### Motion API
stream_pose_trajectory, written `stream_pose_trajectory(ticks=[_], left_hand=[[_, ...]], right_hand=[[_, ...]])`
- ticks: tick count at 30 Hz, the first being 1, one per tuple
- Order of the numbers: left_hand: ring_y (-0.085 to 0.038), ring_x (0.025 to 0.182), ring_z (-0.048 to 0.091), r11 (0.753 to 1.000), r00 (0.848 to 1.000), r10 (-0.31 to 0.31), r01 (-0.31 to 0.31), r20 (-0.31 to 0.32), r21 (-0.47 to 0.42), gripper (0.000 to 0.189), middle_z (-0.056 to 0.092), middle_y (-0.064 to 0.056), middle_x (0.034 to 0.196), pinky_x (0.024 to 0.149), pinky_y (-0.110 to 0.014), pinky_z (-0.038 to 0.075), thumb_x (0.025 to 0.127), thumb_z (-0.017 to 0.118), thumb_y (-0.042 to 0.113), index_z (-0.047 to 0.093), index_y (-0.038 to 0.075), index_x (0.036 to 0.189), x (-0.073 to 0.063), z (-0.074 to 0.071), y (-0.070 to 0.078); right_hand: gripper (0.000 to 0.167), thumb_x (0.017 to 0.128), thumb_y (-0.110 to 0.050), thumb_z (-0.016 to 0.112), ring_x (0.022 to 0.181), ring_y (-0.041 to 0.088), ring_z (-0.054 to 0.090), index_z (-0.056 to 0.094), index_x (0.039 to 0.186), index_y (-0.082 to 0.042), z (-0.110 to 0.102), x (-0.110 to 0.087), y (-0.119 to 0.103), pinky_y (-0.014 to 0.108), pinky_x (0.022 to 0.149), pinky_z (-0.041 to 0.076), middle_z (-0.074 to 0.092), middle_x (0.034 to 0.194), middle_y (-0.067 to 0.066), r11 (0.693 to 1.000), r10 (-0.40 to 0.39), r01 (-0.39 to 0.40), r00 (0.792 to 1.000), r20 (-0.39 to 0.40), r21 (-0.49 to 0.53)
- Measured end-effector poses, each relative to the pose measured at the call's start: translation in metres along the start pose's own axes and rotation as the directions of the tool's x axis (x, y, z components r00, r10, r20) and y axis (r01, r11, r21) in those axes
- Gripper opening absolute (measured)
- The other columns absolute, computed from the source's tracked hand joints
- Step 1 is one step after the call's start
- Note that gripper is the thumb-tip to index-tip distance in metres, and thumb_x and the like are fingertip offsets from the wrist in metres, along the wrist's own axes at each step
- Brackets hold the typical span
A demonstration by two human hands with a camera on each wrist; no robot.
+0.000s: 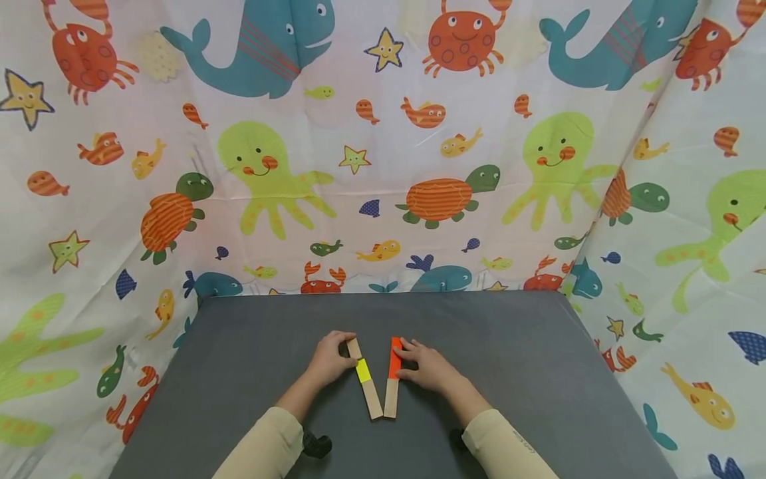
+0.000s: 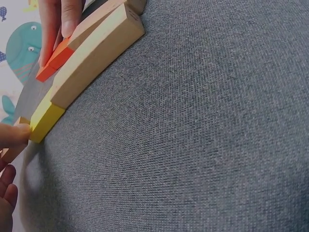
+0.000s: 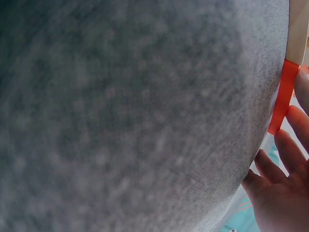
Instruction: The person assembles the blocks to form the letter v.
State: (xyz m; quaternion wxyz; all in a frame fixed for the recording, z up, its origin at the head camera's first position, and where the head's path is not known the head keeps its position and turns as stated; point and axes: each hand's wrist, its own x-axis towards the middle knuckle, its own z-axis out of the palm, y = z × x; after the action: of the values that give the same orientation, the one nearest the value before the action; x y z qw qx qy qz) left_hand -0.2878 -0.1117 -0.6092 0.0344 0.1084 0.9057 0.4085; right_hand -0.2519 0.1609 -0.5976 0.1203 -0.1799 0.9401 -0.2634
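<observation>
- My left hand (image 1: 328, 360) pinches the yellow-banded stick (image 1: 366, 386), right of it, running toward me and rightward.
- My right hand (image 1: 426, 366), fingers extended, presses the orange-tipped stick (image 1: 392, 377) at its left; near ends touch.
- Grey table (image 1: 526, 372) beneath.

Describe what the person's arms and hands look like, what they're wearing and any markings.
Both hands are bare, the left hand and the right hand, with no gloves or rings visible. Each forearm is covered to the wrist by a snug beige sleeve. The right sleeve carries small grey lettering, too small to read. A dark object, possibly the camera mount, sits under each wrist.
</observation>
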Motion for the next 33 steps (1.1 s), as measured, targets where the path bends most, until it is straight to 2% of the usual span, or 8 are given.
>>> stream_pose_trajectory(ticks=[13,22,33], left_hand=[[-0.036,0.124,0.054,1.000,1.000,-0.015,0.015,0.024,0.004,0.055,0.062,-0.011,0.131,0.106,-0.056,0.042,0.080,0.084,0.018,0.066,0.008,0.132,0.0000,0.0026,-0.0055],[-0.035,0.124,0.055,1.000,1.000,-0.011,0.011,0.010,0.017,0.042,0.063,-0.013,0.132,0.106,-0.055,0.042,0.092,0.074,0.016,0.066,0.008,0.132,0.0001,0.0037,-0.0054],[-0.035,0.124,0.054,1.000,1.000,-0.006,0.006,0.006,0.011,0.043,0.063,-0.012,0.132,0.106,-0.055,0.042,0.092,0.075,0.018,0.066,0.009,0.132,0.0015,0.0056,-0.0081]], right_hand=[[0.064,0.095,-0.044,0.068,0.151,0.037,0.027,0.047,0.152,-0.024,0.0007,-0.0005,-0.0001,0.064,0.115,0.029,0.031,0.165,0.003,1.000,0.005,-0.005,1.000,0.004,0.005],[0.064,0.094,-0.045,0.068,0.151,0.037,0.028,0.048,0.151,-0.025,0.0007,0.0006,0.0015,0.063,0.115,0.030,0.032,0.164,0.001,1.000,0.013,-0.013,1.000,0.002,0.001],[0.064,0.095,-0.045,0.068,0.151,0.036,0.028,0.047,0.152,-0.025,0.0012,0.0001,0.0027,0.063,0.116,0.028,0.032,0.164,0.001,1.000,-0.002,0.002,1.000,0.002,-0.007]])
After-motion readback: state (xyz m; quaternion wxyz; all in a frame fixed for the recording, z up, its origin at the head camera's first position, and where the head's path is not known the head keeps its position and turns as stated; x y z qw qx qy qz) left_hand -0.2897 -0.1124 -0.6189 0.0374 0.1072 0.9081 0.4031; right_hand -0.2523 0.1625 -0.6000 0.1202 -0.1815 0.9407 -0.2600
